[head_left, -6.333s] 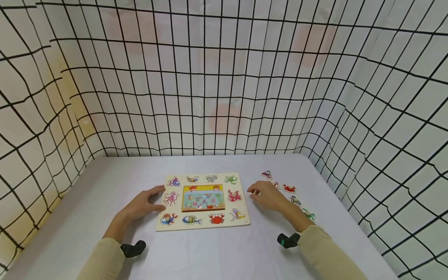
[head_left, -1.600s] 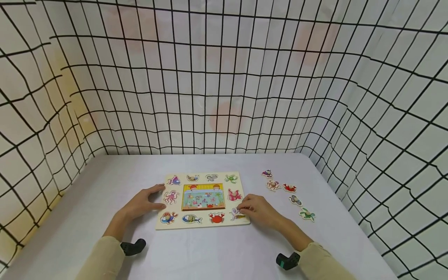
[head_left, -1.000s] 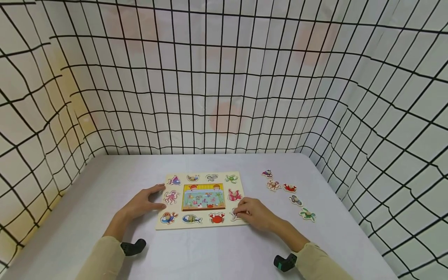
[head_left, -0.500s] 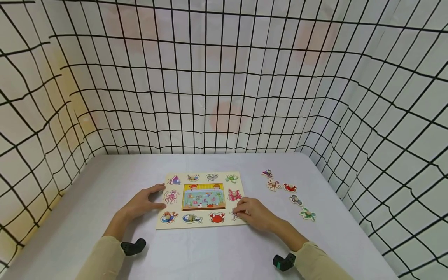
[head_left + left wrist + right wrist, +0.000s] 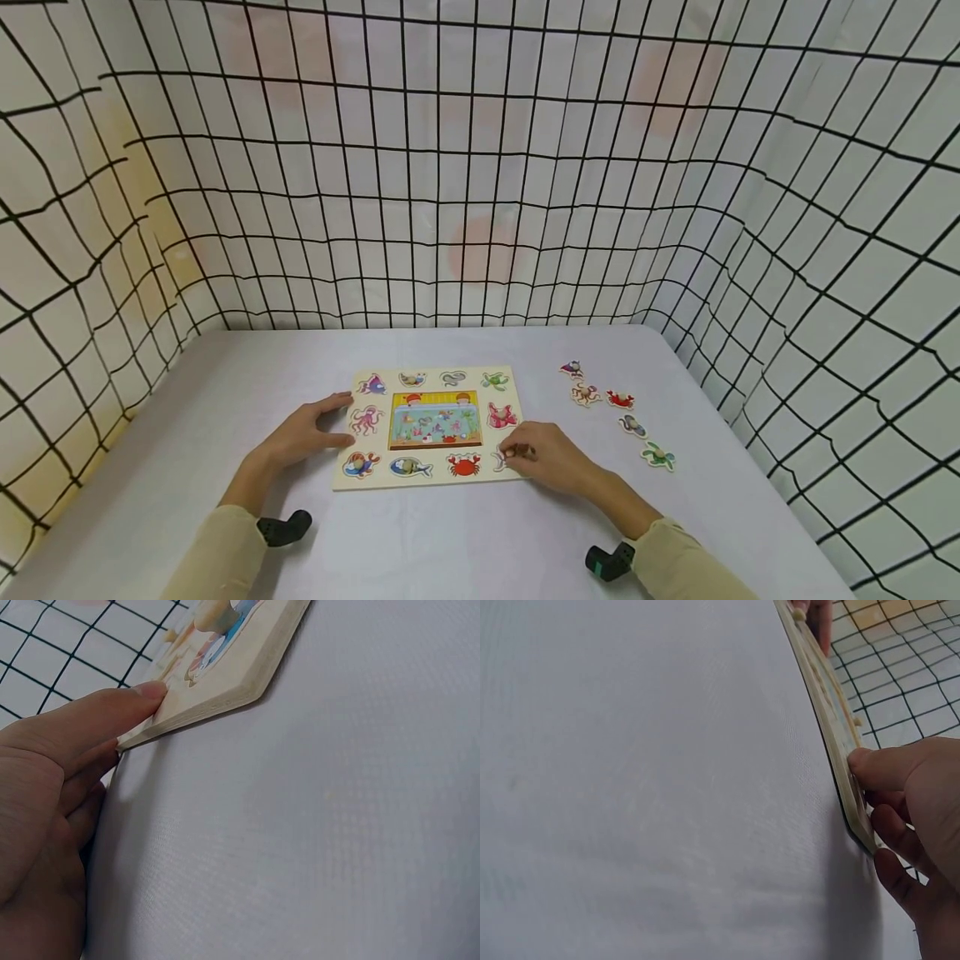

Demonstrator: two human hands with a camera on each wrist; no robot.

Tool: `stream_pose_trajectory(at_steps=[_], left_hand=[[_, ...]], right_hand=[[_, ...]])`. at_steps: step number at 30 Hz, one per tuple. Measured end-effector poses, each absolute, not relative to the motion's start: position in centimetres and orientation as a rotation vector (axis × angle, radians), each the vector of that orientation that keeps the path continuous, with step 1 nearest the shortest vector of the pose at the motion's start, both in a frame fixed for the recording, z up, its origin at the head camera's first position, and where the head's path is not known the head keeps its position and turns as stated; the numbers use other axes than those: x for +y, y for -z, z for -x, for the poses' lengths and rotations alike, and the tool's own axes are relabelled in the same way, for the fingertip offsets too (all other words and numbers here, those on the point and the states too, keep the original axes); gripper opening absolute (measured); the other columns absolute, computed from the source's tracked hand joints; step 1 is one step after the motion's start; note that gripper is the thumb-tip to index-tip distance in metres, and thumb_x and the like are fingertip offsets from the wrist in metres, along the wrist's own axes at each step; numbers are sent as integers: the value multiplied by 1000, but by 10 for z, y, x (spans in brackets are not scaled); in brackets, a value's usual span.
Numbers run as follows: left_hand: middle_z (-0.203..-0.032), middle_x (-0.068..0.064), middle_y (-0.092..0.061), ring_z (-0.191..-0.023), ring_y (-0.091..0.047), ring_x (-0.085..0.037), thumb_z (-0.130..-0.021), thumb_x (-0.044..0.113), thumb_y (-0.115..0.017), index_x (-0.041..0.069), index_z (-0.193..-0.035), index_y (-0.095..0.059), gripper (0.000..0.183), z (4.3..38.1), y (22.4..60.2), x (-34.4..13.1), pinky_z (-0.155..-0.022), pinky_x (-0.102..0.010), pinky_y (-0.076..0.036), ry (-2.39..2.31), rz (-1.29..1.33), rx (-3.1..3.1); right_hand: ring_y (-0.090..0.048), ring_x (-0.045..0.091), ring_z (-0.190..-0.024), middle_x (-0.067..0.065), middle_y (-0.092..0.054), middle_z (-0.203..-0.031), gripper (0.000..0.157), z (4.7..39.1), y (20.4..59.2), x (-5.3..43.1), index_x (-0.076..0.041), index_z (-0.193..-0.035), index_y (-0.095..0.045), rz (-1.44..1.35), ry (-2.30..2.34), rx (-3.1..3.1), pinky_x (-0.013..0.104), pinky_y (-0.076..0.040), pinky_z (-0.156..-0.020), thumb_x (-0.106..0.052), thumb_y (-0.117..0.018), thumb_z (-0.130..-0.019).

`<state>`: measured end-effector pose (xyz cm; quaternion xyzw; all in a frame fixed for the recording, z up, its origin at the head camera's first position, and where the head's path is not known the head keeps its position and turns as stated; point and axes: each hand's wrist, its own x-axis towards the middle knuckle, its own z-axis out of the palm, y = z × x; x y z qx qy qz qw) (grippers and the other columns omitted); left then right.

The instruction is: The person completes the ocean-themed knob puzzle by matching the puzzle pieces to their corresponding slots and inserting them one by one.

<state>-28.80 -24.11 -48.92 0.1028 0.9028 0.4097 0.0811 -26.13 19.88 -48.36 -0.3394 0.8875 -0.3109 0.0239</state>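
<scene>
Two hands at work on one board! The left hand (image 5: pixel 302 433) is spread wide at the left edge of the pale wooden rectangular puzzle board (image 5: pixel 440 473), thumb on its rim. Over at the lower-right corner, the right hand (image 5: pixel 551 457) has its fingers curled in; whether they pinch anything, I cannot tell. The board lies flat on the white cloth-covered table (image 5: pixel 427 542): one yellow-and-blue aquarium picture (image 5: pixel 435 423) in the middle, ten sea-creature shapes around it, the corner one half covered. Off to the right, five loose pieces: one purple-and-red, one brown octopus (image 5: pixel 585 395), one red crab (image 5: pixel 620 400), one grey, one green turtle (image 5: pixel 658 455).
</scene>
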Motion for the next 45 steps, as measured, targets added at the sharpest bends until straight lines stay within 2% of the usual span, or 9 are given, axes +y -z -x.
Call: stream_pose_trajectory(at_steps=[7,14,20,28,36,45], left_hand=[[-164,-22,-33,-152,-16,-49,-83,33,-88,2,-152,-49,85,288,486,-242,-119,-69,-12,-1220,-313,2698],[-164,-21,-32,-152,-15,-48,-83,32,-87,3,-152,-49,84,288,488,-242,-118,-69,-12,-1218,-313,2694],[-164,-21,-33,-152,-15,-49,-83,33,-88,3,-152,-50,84,288,488,-241,-118,-70,-13,-1215,-322,2694],[-164,-22,-33,-152,-16,-49,-83,32,-88,3,-152,-50,84,289,489,-240,-118,-69,-13,-1213,-314,2698],[-164,-20,-33,-152,-16,-48,-83,32,-88,3,-152,-49,84,286,489,-239,-118,-69,-13,-1205,-297,2703],[-164,-21,-32,-152,-16,-48,-84,34,-87,4,-154,-48,86,287,490,-239,-118,-69,-14,-1192,-282,2703]], right_hand=[[-60,6,-87,-15,-68,-96,18,266,479,208,-15,-114,-78,970,954,2767,27,-55,-77,-12,-73,-97],[-60,7,-88,-9,-70,-96,18,268,474,225,-12,-116,-77,949,916,2799,28,-56,-78,-13,-70,-100],[-61,7,-85,-9,-70,-95,17,267,470,246,-9,-114,-78,1004,928,2840,28,-56,-74,-7,-70,-98],[-61,7,-88,-3,-73,-101,19,266,465,274,-9,-115,-77,927,879,2913,28,-57,-76,-5,-70,-98],[-63,10,-85,5,-75,-101,18,265,456,303,-2,-112,-77,961,953,2968,28,-58,-73,1,-72,-95],[-64,13,-85,7,-75,-101,21,267,457,337,-1,-115,-75,801,953,3041,27,-58,-72,2,-72,-94]])
